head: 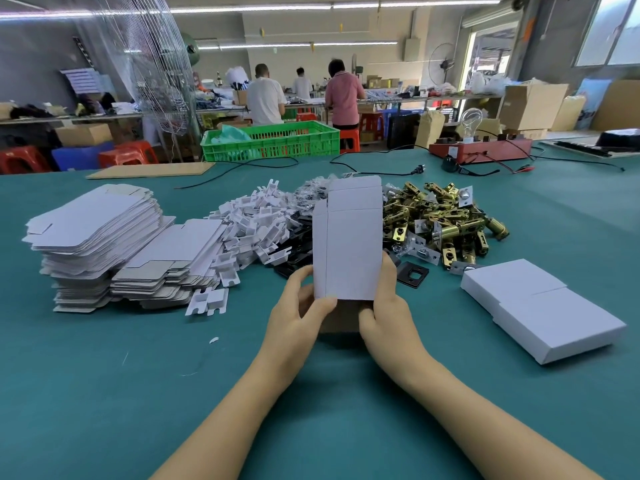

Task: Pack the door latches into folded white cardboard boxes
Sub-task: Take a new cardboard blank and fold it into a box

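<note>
- Flat blanks: tall stack of unfolded white box blanks on the green surface, far left, with a lower, slumped stack leaning against its right side.
- Inserts: loose heap of small white die-cut card pieces right of the blanks; two lie apart at the front edge of the stacks.
- Black plates: dark flat parts spread under and behind the held box, one square plate showing just right of it.
- Left hand: grips the box's lower left corner, thumb on the front face, fingers curled behind.
- Box: white carton held upright in the middle, above the surface, top flap open and standing up; bottom end is between both hands.
- Right hand: grips the box's lower right edge, thumb tucked under the bottom, fingers wrapped round the side.
- Latches: pile of brass-coloured door latches with silver faceplates, behind and right of the box, resting on the surface.
- Closed boxes: two white folded boxes lying flat side by side, near right, touching each other.
- Crate: green plastic, beyond the surface's far edge.
- Red device: far right on the surface, a bulb on top, cables trailing.
</note>
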Motion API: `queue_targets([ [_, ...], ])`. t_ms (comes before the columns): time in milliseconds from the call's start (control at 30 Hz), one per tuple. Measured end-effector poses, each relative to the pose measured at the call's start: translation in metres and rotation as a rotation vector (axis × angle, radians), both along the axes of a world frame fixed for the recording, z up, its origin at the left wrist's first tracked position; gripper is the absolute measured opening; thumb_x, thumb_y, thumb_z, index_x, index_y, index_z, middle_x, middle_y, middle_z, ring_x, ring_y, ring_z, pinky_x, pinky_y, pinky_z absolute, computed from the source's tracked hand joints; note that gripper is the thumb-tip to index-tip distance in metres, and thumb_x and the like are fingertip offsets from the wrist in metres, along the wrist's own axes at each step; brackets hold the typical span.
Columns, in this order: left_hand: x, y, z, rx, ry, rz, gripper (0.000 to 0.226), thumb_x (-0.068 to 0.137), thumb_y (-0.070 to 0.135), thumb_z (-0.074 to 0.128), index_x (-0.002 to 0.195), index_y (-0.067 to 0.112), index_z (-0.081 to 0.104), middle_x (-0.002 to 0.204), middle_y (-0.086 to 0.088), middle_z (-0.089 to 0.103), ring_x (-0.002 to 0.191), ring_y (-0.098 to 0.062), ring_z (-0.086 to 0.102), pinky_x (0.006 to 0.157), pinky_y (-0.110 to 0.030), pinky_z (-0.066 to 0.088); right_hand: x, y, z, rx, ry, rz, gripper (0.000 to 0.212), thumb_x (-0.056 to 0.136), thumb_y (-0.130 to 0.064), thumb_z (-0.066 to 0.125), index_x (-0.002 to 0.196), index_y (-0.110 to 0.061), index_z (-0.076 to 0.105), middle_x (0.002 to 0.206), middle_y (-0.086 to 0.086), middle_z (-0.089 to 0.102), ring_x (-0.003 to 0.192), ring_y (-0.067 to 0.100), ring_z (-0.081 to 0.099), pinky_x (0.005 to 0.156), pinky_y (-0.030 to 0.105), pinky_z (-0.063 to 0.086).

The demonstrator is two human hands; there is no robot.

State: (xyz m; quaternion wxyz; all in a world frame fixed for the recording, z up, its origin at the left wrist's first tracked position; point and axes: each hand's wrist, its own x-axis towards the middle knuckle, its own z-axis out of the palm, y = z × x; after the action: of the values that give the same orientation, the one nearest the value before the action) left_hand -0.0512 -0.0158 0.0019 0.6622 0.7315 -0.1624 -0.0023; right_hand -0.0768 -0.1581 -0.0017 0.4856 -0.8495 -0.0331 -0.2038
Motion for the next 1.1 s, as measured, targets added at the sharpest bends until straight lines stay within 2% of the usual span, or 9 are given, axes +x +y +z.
queue_targets([
  [100,-0.001,-0.001,0.003,-0.019,-0.001,0.049,0.062,0.065,0.069,0.059,0.119,0.039,0.052,0.087,0.000,0.075,0.088,-0.020,0.067,0.079,-0.034,0.051,0.000,-0.001,0.002,-0.024,0.045,0.016,0.080,0.083,0.008,0.038,0.146,-0.031,0.009,0.083,-0.011,0.054,0.059,0.004,0.049,0.048,0.011,0.038],
  [200,-0.001,-0.001,0.006,-0.083,0.014,0.089,0.040,0.075,0.059,0.069,0.106,0.036,0.058,0.087,0.000,0.075,0.087,-0.026,0.067,0.084,-0.044,0.053,-0.001,0.002,0.003,-0.090,0.061,0.038,0.079,0.084,0.006,0.038,0.147,-0.029,0.007,0.078,-0.009,0.053,0.059,0.007,0.048,0.046,0.016,0.035],
  [367,-0.001,0.000,0.008,-0.182,0.038,0.114,0.034,0.078,0.042,0.065,0.105,0.021,0.062,0.102,0.001,0.075,0.088,-0.010,0.071,0.067,-0.019,0.055,-0.005,0.008,0.005,-0.205,0.015,0.014,0.080,0.083,0.002,0.039,0.150,-0.024,0.005,0.064,-0.011,0.044,0.053,0.007,0.043,0.044,0.018,0.028],
  [567,-0.005,-0.001,0.009,-0.142,0.022,0.103,0.053,0.065,0.053,0.069,0.105,0.018,0.064,0.097,0.003,0.077,0.090,-0.008,0.072,0.072,-0.015,0.053,-0.003,0.007,0.002,-0.256,0.063,-0.031,0.086,0.085,-0.003,0.041,0.147,-0.034,-0.009,0.072,-0.016,0.043,0.060,0.006,0.047,0.048,0.022,0.032],
  [667,-0.003,-0.002,0.007,-0.109,0.016,0.116,0.035,0.077,0.045,0.070,0.102,0.021,0.065,0.095,0.006,0.077,0.089,-0.007,0.072,0.070,-0.014,0.052,-0.003,0.007,-0.001,-0.279,0.053,-0.033,0.085,0.088,-0.006,0.041,0.145,-0.039,-0.012,0.078,-0.012,0.046,0.062,0.006,0.047,0.048,0.022,0.032],
  [767,-0.001,0.000,0.005,-0.084,0.008,0.100,0.010,0.092,0.028,0.066,0.100,0.023,0.067,0.091,0.009,0.076,0.086,-0.007,0.072,0.069,-0.015,0.053,-0.003,0.007,-0.001,-0.269,0.062,-0.015,0.082,0.092,-0.009,0.041,0.148,-0.037,-0.012,0.107,-0.001,0.057,0.070,0.017,0.051,0.055,0.029,0.036],
  [933,0.001,0.001,0.008,-0.191,0.051,0.054,0.033,0.081,0.034,0.068,0.107,0.014,0.067,0.090,0.000,0.076,0.068,-0.006,0.067,0.064,-0.018,0.052,-0.006,0.008,0.007,-0.181,-0.012,0.068,0.079,0.087,-0.023,0.045,0.150,-0.034,-0.001,0.141,-0.004,0.042,0.101,0.017,0.054,0.080,0.039,0.051],
  [1033,0.004,0.002,0.007,-0.237,0.090,0.043,0.042,0.073,0.036,0.070,0.108,0.013,0.066,0.094,-0.001,0.076,0.080,-0.012,0.071,0.070,-0.027,0.056,-0.009,0.009,0.013,0.012,-0.069,0.129,0.049,0.085,-0.036,0.043,0.132,-0.047,0.032,0.121,-0.023,0.053,0.101,0.005,0.056,0.077,0.027,0.052],
  [1100,0.006,0.003,0.005,-0.240,0.105,0.035,0.044,0.071,0.038,0.071,0.108,0.016,0.066,0.099,-0.001,0.077,0.091,-0.015,0.072,0.077,-0.032,0.059,-0.008,0.010,0.015,0.267,-0.041,0.125,0.019,0.093,-0.045,0.042,0.110,-0.045,0.049,0.104,-0.022,0.062,0.092,0.002,0.061,0.071,0.023,0.052],
])
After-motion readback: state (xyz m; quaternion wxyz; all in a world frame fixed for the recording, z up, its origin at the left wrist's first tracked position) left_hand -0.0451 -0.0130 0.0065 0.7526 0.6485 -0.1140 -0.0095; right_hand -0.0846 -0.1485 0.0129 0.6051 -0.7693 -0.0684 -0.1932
